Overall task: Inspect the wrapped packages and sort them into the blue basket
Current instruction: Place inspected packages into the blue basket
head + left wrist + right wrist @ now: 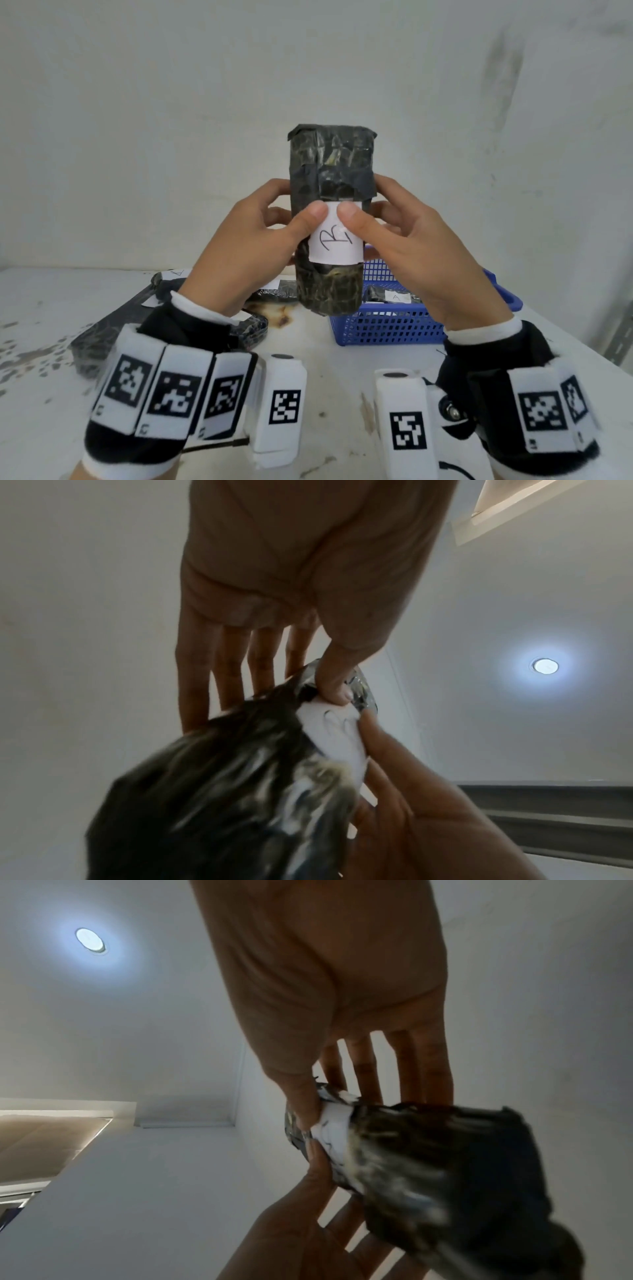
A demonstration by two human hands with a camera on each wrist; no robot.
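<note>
Above white table [325,359]: left hand [253,240], right hand [421,246] raised, both grasping upright wrapped package [330,164].

White stained table [329,383]; white wall [171,102]; round ceiling light [545,666].

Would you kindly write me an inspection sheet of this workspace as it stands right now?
Surface: white worn table, stained and speckled.
Job's things: tall dark tape-wrapped package with white handwritten paper label, held upright; blue plastic mesh basket holds one labelled package; further dark wrapped packages lie at left.
Clutter: nothing seen.
Hands: left hand and right hand both grip the package, thumbs on the label.
Cables: thin black cable at the left wrist.
Surroundings: plain white wall.
</note>
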